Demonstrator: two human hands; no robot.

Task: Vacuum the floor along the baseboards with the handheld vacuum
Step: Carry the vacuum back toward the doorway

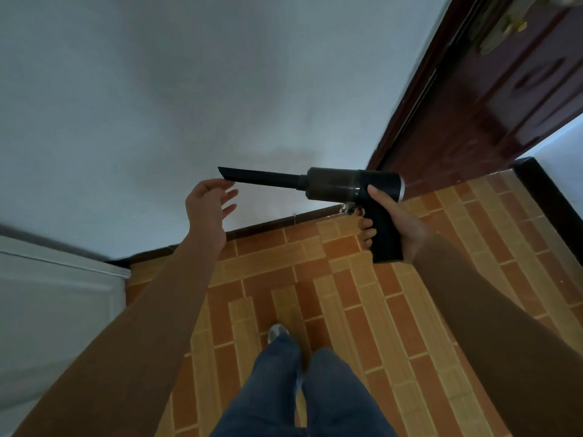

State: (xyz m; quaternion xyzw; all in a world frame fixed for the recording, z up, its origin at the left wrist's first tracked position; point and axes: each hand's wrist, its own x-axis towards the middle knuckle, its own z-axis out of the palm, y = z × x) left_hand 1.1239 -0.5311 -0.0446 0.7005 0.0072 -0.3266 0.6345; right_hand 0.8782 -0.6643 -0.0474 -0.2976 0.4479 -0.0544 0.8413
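Over the tiled floor (347,294) at 6 o'clock, the right grip (400,222) at 3 o'clock clasps the handheld vacuum (347,184), held aloft. The left grip (208,209) at 9 o'clock is released, fingers spread just under the nozzle (262,177) tip. The baseboard (284,220) beyond lies well below it, so vacuuming seems not yet begun.

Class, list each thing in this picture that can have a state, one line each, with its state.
Vacuum: held off the floor, pointing left.
Nozzle: fitted on the vacuum.
Right hand: grips the vacuum's handle.
Left hand: open, fingers spread, by the nozzle tip; contact unclear.
Door: open or shut, cannot tell.
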